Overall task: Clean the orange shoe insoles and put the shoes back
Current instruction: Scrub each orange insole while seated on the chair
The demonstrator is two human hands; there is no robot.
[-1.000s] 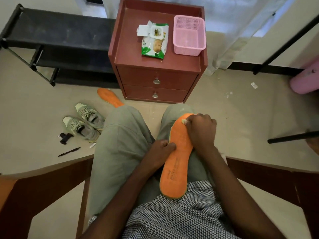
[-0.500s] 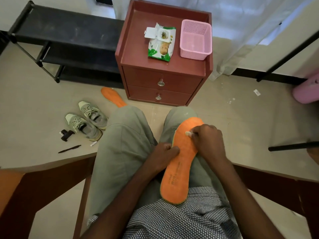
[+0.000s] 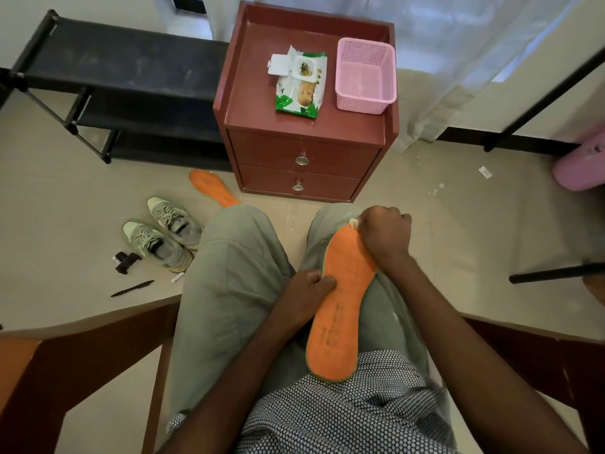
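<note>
Right hand [image 3: 386, 237] is curled around a white wipe [image 3: 353, 221] at the toe of the orange insole [image 3: 343, 306] lying on the right thigh; left hand [image 3: 311, 290] pinches the insole's left edge. Second insole [image 3: 211, 190] lies on the floor nearby.

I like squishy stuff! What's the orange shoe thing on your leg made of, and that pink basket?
The orange insole looks like soft foam with a matte, fuzzy-looking top; it bends over the thigh. The pink basket looks like hard, smooth plastic, with a mesh of tiny holes in its walls.
</note>
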